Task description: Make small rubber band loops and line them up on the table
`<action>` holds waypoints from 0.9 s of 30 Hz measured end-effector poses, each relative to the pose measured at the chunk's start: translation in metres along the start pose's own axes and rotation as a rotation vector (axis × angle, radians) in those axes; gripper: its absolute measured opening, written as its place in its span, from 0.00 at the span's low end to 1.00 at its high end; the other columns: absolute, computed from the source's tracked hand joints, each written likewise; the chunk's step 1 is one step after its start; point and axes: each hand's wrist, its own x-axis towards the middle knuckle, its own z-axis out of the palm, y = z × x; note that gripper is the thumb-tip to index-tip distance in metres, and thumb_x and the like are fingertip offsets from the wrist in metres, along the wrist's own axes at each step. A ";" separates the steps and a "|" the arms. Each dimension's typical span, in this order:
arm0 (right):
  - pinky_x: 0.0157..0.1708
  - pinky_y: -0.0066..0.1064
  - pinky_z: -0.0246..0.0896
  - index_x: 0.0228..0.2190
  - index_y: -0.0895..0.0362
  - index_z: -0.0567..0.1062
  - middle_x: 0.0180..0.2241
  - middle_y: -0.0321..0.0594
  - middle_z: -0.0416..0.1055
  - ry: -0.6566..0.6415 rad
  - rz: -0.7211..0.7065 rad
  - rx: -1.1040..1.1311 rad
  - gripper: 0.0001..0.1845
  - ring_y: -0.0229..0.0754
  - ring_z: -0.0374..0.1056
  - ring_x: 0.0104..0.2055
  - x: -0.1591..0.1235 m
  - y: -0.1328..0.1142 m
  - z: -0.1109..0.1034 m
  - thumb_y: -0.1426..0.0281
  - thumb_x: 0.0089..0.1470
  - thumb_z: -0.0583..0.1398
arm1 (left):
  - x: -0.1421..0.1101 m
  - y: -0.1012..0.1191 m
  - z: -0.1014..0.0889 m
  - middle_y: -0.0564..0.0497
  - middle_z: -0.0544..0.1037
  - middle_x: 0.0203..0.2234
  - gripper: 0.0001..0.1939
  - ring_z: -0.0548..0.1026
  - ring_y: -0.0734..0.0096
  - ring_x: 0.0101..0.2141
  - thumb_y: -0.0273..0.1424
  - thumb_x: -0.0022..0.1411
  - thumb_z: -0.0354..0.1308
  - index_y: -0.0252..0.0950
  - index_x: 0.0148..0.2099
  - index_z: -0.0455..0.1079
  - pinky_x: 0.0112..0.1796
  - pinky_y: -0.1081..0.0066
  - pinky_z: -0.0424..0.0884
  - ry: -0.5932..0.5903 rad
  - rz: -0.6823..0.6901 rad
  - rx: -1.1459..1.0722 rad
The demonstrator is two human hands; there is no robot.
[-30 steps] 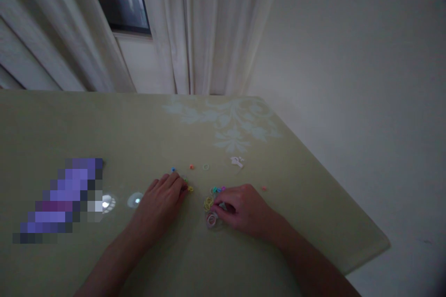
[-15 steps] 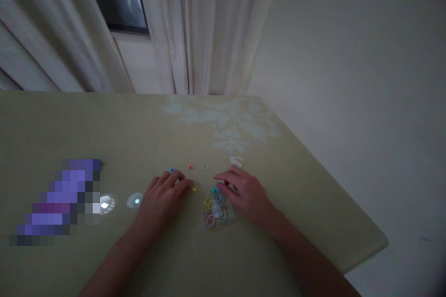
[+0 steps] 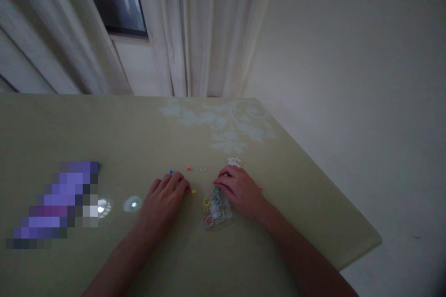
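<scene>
As a clear container (image 3: 227,214) of coloured rings (image 3: 206,204) is lying just below the middle of the frame, the right hand (image 3: 240,190) is reaching over its upper edge, thumb and fingertips drawn close together beside a teal piece (image 3: 218,190); whether they are pinching anything, one cannot tell. Left of centre, the left hand (image 3: 166,195) is curling its fingers together near a yellow star-shaped piece (image 3: 193,191), their tips too hidden to judge. Beyond the hands, a blue piece (image 3: 170,171), an orange piece (image 3: 188,168) and a white ring (image 3: 203,168) are lying mid-frame, and curtains (image 3: 209,28) are hanging at the top.
</scene>
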 end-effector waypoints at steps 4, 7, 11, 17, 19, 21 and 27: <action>0.47 0.38 0.63 0.35 0.56 0.84 0.39 0.41 0.79 0.007 0.127 0.009 0.03 0.45 0.72 0.43 0.004 0.009 0.001 0.70 0.61 0.69 | 0.000 0.001 -0.001 0.46 0.81 0.42 0.07 0.76 0.52 0.43 0.26 0.73 0.57 0.39 0.42 0.77 0.42 0.59 0.65 0.030 -0.022 -0.019; 0.46 0.37 0.63 0.32 0.56 0.84 0.38 0.41 0.79 0.066 0.209 0.072 0.06 0.44 0.73 0.42 0.007 0.012 0.003 0.68 0.56 0.73 | 0.000 0.004 -0.003 0.47 0.81 0.42 0.08 0.76 0.53 0.43 0.27 0.73 0.57 0.40 0.42 0.77 0.43 0.59 0.65 0.050 -0.019 -0.038; 0.44 0.34 0.64 0.33 0.56 0.83 0.37 0.40 0.78 0.067 0.221 0.186 0.07 0.43 0.73 0.41 0.009 0.012 0.004 0.72 0.52 0.75 | 0.000 0.008 -0.004 0.47 0.81 0.41 0.08 0.76 0.53 0.43 0.27 0.73 0.56 0.40 0.41 0.76 0.43 0.59 0.64 0.081 -0.015 -0.050; 0.47 0.34 0.64 0.38 0.57 0.84 0.40 0.42 0.78 0.084 0.188 0.198 0.05 0.42 0.73 0.44 0.009 0.013 0.004 0.77 0.60 0.68 | 0.000 0.008 -0.005 0.48 0.81 0.41 0.10 0.76 0.55 0.42 0.28 0.75 0.54 0.41 0.42 0.76 0.43 0.60 0.64 0.101 -0.022 -0.103; 0.48 0.35 0.64 0.38 0.56 0.84 0.40 0.42 0.79 0.056 0.189 0.192 0.04 0.43 0.73 0.44 0.010 0.014 0.006 0.72 0.59 0.71 | 0.000 0.009 -0.006 0.48 0.81 0.41 0.10 0.76 0.55 0.42 0.28 0.75 0.53 0.41 0.42 0.76 0.43 0.60 0.64 0.094 -0.025 -0.114; 0.47 0.35 0.65 0.37 0.56 0.85 0.40 0.42 0.79 0.026 0.209 0.187 0.05 0.43 0.73 0.44 0.010 0.014 0.007 0.72 0.57 0.72 | 0.000 0.011 -0.007 0.48 0.81 0.41 0.10 0.76 0.55 0.42 0.29 0.76 0.53 0.41 0.42 0.75 0.43 0.59 0.64 0.086 -0.027 -0.133; 0.48 0.36 0.65 0.34 0.57 0.83 0.39 0.41 0.77 -0.019 0.239 0.105 0.03 0.43 0.73 0.44 0.011 0.012 0.003 0.76 0.60 0.69 | 0.002 0.016 -0.009 0.49 0.82 0.38 0.10 0.77 0.55 0.41 0.30 0.76 0.51 0.41 0.42 0.73 0.43 0.59 0.66 0.091 -0.077 -0.323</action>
